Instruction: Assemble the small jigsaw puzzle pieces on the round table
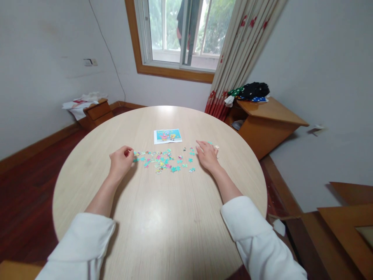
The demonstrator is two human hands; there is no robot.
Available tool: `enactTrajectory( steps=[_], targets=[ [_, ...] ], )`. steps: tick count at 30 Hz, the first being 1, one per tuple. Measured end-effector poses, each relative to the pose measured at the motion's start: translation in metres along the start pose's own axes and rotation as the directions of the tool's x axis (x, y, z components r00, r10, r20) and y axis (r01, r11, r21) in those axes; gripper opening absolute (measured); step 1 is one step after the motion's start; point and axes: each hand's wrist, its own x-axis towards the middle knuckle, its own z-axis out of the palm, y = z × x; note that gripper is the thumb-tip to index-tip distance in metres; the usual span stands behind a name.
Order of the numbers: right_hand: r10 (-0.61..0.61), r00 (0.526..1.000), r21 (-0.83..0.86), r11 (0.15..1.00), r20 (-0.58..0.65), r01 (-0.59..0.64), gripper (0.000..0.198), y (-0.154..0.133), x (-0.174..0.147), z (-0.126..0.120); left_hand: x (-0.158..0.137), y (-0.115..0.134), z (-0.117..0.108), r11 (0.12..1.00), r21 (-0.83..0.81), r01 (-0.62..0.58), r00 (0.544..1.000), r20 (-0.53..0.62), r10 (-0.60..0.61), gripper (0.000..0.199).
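Small puzzle pieces (168,166), mostly turquoise with some pink, yellow and white, lie scattered across the middle of the round table (157,225). At the left end of the scatter is my left hand (120,160), its thumb and fingers closed in a pinch. Pieces lie right by its fingertips; whether one is between them I cannot make out. My right hand (207,156) rests low over the right end, fingers stretched out and apart, with a few pieces beside and partly behind it. Beyond the pieces lies a picture card (169,136) with pink and yellow cartoon figures on blue.
Behind the table are a window (183,31) and a long curtain (236,46). A wooden cabinet (268,124) with dark cloth (255,90) on it stands at the right. At the far left is a small wooden stand (99,112) with white cloth on it.
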Motion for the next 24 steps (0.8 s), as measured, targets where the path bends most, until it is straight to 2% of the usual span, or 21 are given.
enactTrajectory(
  steps=[3,5,8,14,24],
  targets=[
    [0.116,0.992,-0.040,0.992,-0.043,-0.117,0.041,0.015,0.003,-0.006,0.000,0.001,0.000,1.000,-0.008,0.006,1.000,0.004,-0.005,0.022],
    [0.182,0.983,-0.073,0.981,0.001,-0.181,0.041,0.022,0.003,-0.009,0.000,0.001,-0.001,1.000,-0.013,0.004,1.000,0.008,-0.004,0.022],
    [0.226,0.970,-0.131,0.968,0.094,-0.213,0.040,0.025,0.002,-0.011,0.000,0.001,-0.001,1.000,-0.004,0.001,1.000,0.004,-0.001,0.023],
    [0.201,0.961,-0.195,0.967,0.187,-0.164,0.042,0.020,0.001,-0.010,0.000,0.001,0.000,1.000,-0.012,0.009,1.000,-0.005,-0.010,0.023],
    [0.133,0.981,-0.159,0.981,0.141,-0.111,0.041,0.017,0.000,-0.008,0.001,-0.001,0.001,1.000,-0.015,0.008,1.000,-0.006,-0.008,0.022]
  ],
)
